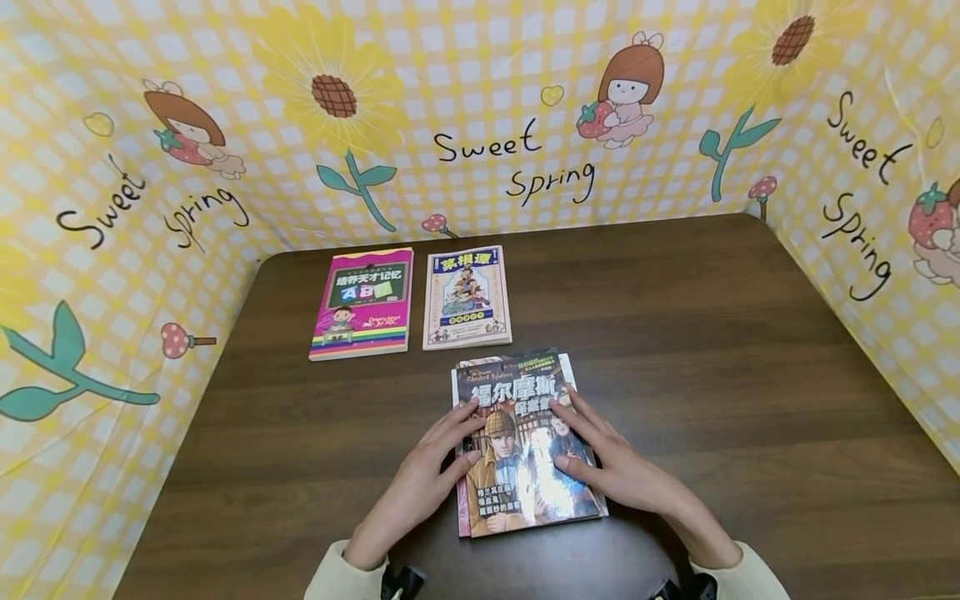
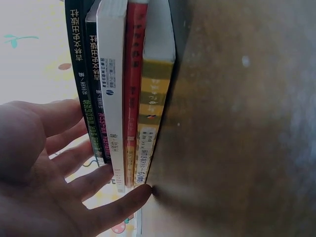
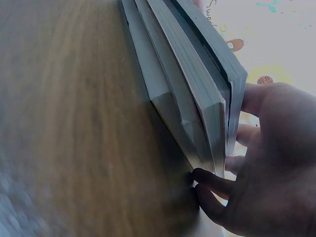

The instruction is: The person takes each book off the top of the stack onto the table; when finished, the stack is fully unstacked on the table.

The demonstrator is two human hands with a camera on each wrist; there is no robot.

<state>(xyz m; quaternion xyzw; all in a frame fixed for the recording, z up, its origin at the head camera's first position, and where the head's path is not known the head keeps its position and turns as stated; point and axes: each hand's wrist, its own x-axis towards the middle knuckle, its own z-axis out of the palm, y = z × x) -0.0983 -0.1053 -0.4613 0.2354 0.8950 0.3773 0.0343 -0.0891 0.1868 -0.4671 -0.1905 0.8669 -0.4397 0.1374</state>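
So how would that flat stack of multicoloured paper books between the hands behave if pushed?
The stack of paper books would probably slide out of line, since its edges sit unevenly. The glossy, dark printed top cover catches glare, so it may be slippery. Lying flat, the stack seems unlikely to tip.

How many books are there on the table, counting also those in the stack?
7. The pink book and pale book lie toward the back; five are in the stack, spines from the top: black, black, white, red, yellow-patterned. A thin one could be hidden.
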